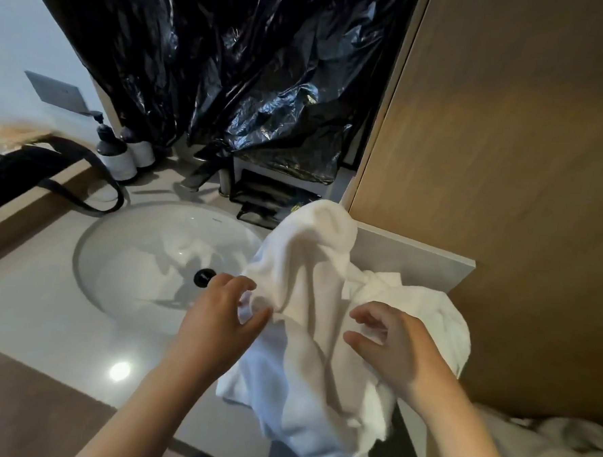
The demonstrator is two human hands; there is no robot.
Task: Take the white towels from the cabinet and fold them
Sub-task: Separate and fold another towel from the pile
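White towel [306, 299]: bunched beneath your fingers. Your left hand [217, 318] pinches a fold between thumb and fingertips; your right hand [395, 347] has its fingers spread apart, gripping nothing.

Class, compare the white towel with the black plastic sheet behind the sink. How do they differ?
The towel is white and matte; the plastic sheet is black and shiny. The towel lies heaped on the counter, spilling over its front edge; the plastic sheet hangs at the back. Both are crumpled.
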